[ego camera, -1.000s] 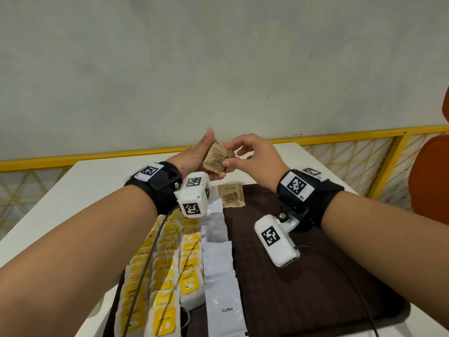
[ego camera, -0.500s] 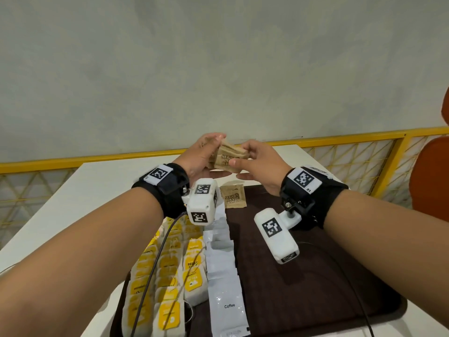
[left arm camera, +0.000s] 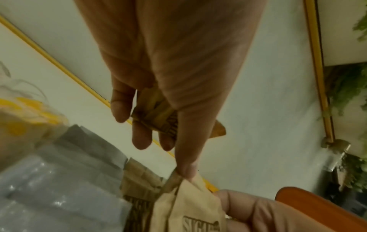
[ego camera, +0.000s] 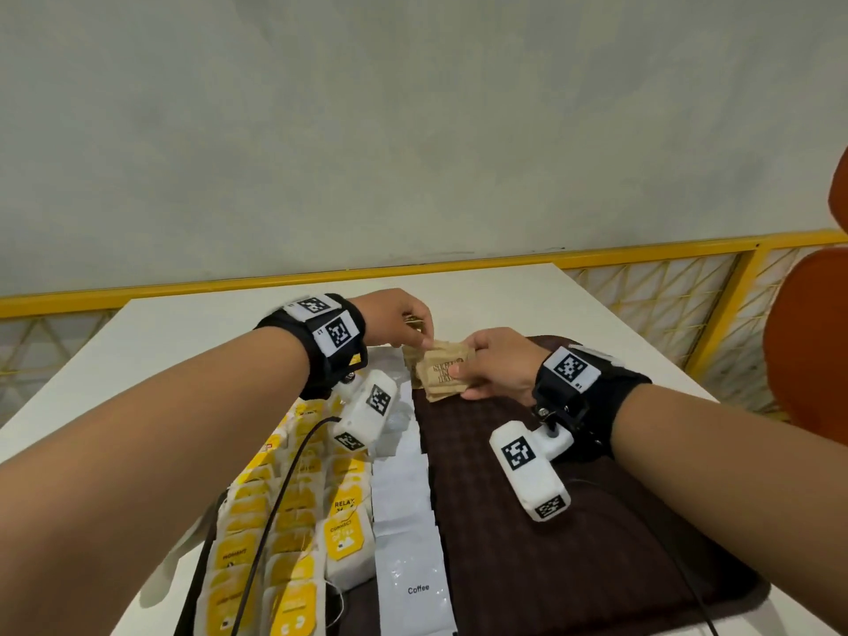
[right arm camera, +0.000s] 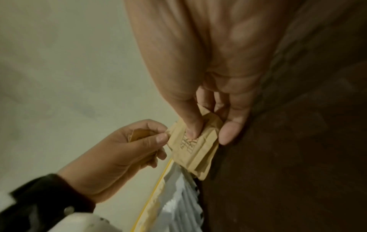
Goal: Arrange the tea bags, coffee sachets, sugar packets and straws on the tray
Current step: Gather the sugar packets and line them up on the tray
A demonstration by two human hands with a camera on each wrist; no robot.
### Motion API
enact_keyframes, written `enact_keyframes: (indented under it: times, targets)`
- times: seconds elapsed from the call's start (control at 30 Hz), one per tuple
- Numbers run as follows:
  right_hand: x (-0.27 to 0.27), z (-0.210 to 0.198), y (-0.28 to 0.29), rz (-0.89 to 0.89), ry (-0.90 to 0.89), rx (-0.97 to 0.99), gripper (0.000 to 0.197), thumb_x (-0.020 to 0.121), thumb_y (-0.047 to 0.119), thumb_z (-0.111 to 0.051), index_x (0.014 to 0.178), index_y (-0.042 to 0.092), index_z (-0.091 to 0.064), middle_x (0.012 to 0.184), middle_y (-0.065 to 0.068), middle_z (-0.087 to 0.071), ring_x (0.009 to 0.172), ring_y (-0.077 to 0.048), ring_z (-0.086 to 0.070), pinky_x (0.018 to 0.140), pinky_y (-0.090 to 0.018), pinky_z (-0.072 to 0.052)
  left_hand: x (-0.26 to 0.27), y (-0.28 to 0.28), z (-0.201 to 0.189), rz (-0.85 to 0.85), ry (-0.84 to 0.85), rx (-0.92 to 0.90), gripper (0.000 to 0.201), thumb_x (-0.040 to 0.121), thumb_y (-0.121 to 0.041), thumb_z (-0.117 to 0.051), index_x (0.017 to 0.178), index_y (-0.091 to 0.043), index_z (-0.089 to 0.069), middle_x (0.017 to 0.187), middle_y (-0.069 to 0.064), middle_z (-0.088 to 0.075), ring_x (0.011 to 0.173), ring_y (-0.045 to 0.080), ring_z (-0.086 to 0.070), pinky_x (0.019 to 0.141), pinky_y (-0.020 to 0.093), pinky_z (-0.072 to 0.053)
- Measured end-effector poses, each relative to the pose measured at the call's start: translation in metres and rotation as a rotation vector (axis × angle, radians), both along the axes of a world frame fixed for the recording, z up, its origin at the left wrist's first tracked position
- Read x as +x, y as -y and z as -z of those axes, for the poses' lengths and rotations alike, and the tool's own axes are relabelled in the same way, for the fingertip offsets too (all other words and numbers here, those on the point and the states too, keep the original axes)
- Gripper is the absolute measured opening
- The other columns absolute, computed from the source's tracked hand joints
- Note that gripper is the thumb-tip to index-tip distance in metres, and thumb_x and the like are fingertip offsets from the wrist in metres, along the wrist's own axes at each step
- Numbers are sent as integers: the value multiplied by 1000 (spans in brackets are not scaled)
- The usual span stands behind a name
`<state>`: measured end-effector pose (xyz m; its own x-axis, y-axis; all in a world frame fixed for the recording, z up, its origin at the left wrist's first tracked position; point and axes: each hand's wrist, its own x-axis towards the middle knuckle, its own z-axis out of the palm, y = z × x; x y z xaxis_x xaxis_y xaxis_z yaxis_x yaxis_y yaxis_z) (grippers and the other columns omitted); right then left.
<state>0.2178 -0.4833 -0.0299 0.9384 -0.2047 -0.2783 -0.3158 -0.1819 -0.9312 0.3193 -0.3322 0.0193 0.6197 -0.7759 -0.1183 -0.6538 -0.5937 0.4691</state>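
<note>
The sugar packets are thin and lie one over another, so I think they may slide apart or fall crooked if one hand lets go too early. The right hand pinches them between thumb and fingers at the tray's 11 o'clock corner. The left hand pinches their far edge and also holds other packets in its curled fingers.

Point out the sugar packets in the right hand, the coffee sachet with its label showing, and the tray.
sugar packets (ego camera: 444,373), head view, printed face.
coffee sachet (ego camera: 415,585), head view, white front.
tray (ego camera: 550,576), head view, bare brown surface.
</note>
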Motion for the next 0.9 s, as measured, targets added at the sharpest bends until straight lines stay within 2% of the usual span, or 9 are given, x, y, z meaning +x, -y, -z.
enact_keyframes:
  times: [0.1,0.17,0.27,0.37,0.5,0.57,0.7,0.77,0.9]
  targets:
    - [4,6,-1,-1,-5,-61,13,86,1,-67,87,10,-59,112,-22,-66,92,-25,-67,68,-26,-59,1,7,5,19,107,103,7,88,-25,-67,90,-19,-69,86,-7,-60,86,12,-53,78,26,-41]
    - [6,6,-1,3,0,-92,12,86,2,-67,92,8,-59,110,-21,-66,89,-24,-66,71,-28,-59,4,12,7,17,159,165,13,89,-27,-65,95,-17,-70,94,-4,-63,89,12,-52,81,27,-40]
    - [9,7,-1,17,15,-223,24,83,6,-72,100,11,-55,91,-16,-65,82,-24,-63,76,-34,-57,6,18,6,4,240,259,12,90,-30,-62,92,-20,-68,91,-4,-60,87,13,-50,77,27,-39]
    - [9,6,-1,17,14,-333,22,79,8,-77,82,12,-56,80,-12,-64,75,-26,-63,84,-42,-56,8,21,8,-12,294,311,6,90,-25,-62,84,-23,-62,85,-6,-55,84,15,-50,72,27,-39]
    - [7,1,1,23,-28,-309,23,78,4,-77,80,13,-56,99,-17,-67,81,-26,-65,81,-39,-58,11,19,12,-28,287,331,6,87,-24,-64,82,-23,-62,86,-5,-59,83,16,-53,72,27,-41]
    - [6,0,2,24,-39,-303,22,78,2,-76,81,12,-56,103,-18,-68,82,-26,-66,80,-36,-58,10,18,13,-34,285,332,6,86,-26,-66,84,-22,-63,85,-6,-57,81,14,-51,71,26,-40]
    - [4,1,2,47,-14,-291,21,78,0,-76,78,11,-57,102,-20,-69,91,-31,-69,82,-39,-58,13,12,8,-56,260,225,6,87,-27,-66,85,-21,-65,84,-7,-57,82,13,-51,72,26,-39]
    - [4,3,1,58,0,-282,21,78,0,-76,77,10,-57,101,-20,-69,94,-32,-70,79,-36,-59,12,9,6,-38,204,251,10,87,-30,-67,85,-20,-67,84,-7,-59,82,12,-51,74,26,-39]
    - [5,2,-1,57,10,-256,22,79,-1,-74,75,10,-56,96,-18,-68,92,-31,-69,77,-34,-58,5,9,7,-21,196,323,24,85,-34,-68,101,-17,-71,96,-5,-64,89,13,-54,79,26,-43]
